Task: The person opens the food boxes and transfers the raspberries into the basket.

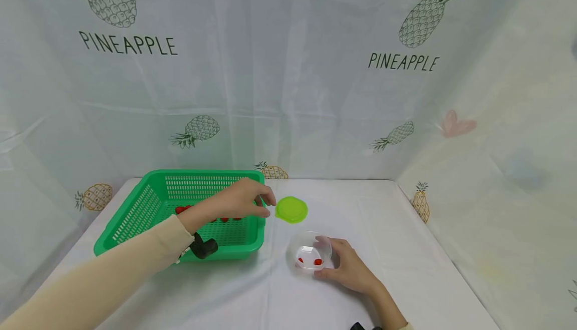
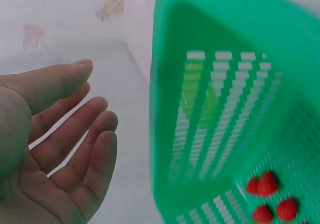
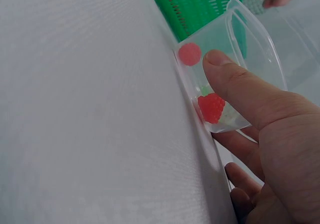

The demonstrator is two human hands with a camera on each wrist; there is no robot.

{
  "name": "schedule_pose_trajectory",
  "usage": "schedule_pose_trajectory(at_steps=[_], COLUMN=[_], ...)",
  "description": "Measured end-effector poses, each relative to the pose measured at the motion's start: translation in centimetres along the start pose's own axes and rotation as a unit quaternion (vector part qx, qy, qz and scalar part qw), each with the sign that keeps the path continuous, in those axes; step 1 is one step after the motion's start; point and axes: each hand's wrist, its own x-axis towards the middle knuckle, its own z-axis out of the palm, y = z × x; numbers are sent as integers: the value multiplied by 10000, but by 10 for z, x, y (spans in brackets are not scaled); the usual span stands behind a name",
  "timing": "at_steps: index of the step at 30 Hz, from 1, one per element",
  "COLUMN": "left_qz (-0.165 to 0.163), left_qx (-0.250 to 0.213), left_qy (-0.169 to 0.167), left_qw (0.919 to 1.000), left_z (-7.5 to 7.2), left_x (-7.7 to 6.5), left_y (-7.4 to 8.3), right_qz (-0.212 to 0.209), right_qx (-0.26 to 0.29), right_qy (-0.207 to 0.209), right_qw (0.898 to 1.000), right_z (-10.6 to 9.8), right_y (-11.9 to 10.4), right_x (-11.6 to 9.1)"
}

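Observation:
A clear plastic tub [image 1: 301,240] stands on the table with two red raspberries [image 3: 211,107] at its bottom. My right hand [image 1: 349,268] grips the tub from the right, its thumb on the near wall and the other fingers round the far side. Over the right end of a green slotted basket [image 1: 225,255] is my left hand [image 1: 247,197], its fingers loosely bent with nothing between them. Several more raspberries [image 2: 268,183] lie on the basket's floor, partly hidden behind the left forearm in the head view.
A round lime-green lid [image 1: 291,210] with a small tab lies flat behind the tub, just right of the basket. White cloth [image 1: 369,210] covers the table, and a pineapple-print curtain [image 1: 293,69] hangs along the back and sides.

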Motion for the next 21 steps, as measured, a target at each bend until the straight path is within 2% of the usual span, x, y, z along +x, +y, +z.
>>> schedule_pose_trajectory(at_steps=[12,21], left_qz=[273,541], left_qx=[-242,-260], left_qy=[-217,-193], left_qw=[9991,9980], left_z=[56,96], left_x=[34,49], left_y=[22,29], right_qz=[61,114], right_qx=[55,48], right_qy=[-26,-14], right_qw=[10000,9999], right_z=[1,0], right_y=[1,1], right_x=[2,2])
